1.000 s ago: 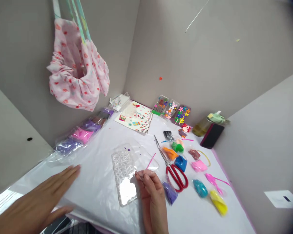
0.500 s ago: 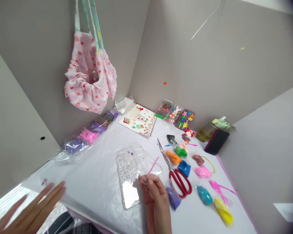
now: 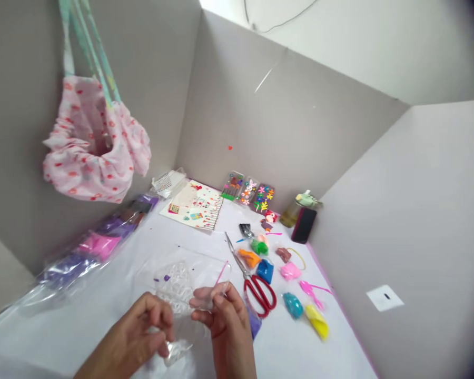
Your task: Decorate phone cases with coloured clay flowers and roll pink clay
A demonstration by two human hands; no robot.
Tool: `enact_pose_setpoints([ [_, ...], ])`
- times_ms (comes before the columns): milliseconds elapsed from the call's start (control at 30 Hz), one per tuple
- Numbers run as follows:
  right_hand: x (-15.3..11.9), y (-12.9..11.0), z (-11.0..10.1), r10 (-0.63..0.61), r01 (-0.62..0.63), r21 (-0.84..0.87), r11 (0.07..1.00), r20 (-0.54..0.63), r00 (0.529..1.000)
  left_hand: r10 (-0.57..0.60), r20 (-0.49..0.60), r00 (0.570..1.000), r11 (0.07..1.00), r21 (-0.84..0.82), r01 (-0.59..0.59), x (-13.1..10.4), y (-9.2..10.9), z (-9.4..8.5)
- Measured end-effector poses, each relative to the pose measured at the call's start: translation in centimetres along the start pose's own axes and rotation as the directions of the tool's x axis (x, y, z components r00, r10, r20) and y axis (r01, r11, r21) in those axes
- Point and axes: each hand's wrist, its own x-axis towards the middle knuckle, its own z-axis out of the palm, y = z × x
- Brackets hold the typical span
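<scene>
My right hand [image 3: 229, 321] is closed, its thumb and fingers pinching a thin piece of clear plastic [image 3: 209, 301]. To its left my left hand [image 3: 140, 331] has its fingers curled toward the thumb; whether anything small is in them is hidden. Beneath and between both hands lies a clear phone case [image 3: 177, 281] with a patterned surface, partly covered by the left hand. A pink stick tool [image 3: 221, 271] lies just behind my right fingers. Red-handled scissors [image 3: 260, 296] rest to the right of that hand, beside a purple clay packet [image 3: 254, 322].
Several clay packets lie at right, among them orange [image 3: 248, 258], blue [image 3: 265, 270] and yellow [image 3: 317, 321]. Decorated phone cases [image 3: 248, 190] lean at the back wall near a drawing [image 3: 197, 205]. A phone [image 3: 304, 225] stands by a jar. A pink cloth bag [image 3: 97, 152] hangs at left.
My left hand has come from the lower left, where its fingers were spread, to beside the right hand over the case. The view has tilted up and turned right.
</scene>
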Motion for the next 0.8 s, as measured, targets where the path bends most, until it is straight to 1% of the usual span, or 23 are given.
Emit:
enact_pose_setpoints([
  [33,0.3,-0.2,0.1,-0.035,0.035,-0.007,0.999,0.012,0.999,-0.001,0.003,1.000,0.998,-0.059,0.001,1.2,0.5,1.4],
  [100,1.1,-0.5,0.3,-0.100,0.100,-0.020,0.995,0.032,0.995,0.007,-0.051,0.999,0.988,-0.154,-0.015,3.1,1.4,3.6],
  [167,1.8,-0.6,0.4,-0.144,0.144,-0.010,0.989,0.051,0.988,0.036,-0.098,0.995,0.977,-0.206,-0.055,4.1,2.4,5.0],
  [267,2.3,-0.6,0.7,-0.166,0.163,0.035,0.986,0.091,0.982,0.062,-0.118,0.991,0.964,-0.249,-0.090,4.5,3.8,5.7],
  [333,2.3,-0.6,1.1,-0.164,0.163,0.019,0.986,0.109,0.980,0.072,-0.147,0.987,0.956,-0.272,-0.111,4.5,4.3,6.2],
  [400,2.3,-0.4,1.6,-0.178,0.182,-0.038,0.983,0.090,0.980,0.081,-0.191,0.978,0.959,-0.252,-0.128,4.4,4.4,6.8],
  [467,2.3,-0.3,2.0,-0.211,0.212,-0.081,0.974,0.027,0.977,0.077,-0.226,0.971,0.970,-0.209,-0.125,4.4,4.1,7.5],
  [533,2.4,-0.1,2.2,-0.239,0.235,-0.081,0.969,-0.042,0.970,0.073,-0.222,0.972,0.980,-0.166,-0.111,4.5,3.6,7.9],
  [600,2.4,0.0,2.3,-0.224,0.221,-0.040,0.974,-0.087,0.971,0.088,-0.193,0.977,0.985,-0.127,-0.113,4.6,3.0,7.7],
  [700,2.4,0.2,2.3,-0.162,0.163,0.006,0.987,-0.080,0.984,0.131,-0.128,0.983,0.988,-0.067,-0.141,4.7,2.6,6.8],
  [800,2.3,0.2,2.5,-0.135,0.136,0.018,0.991,-0.046,0.990,0.155,-0.104,0.982,0.988,-0.011,-0.157,4.8,2.7,5.9],
])
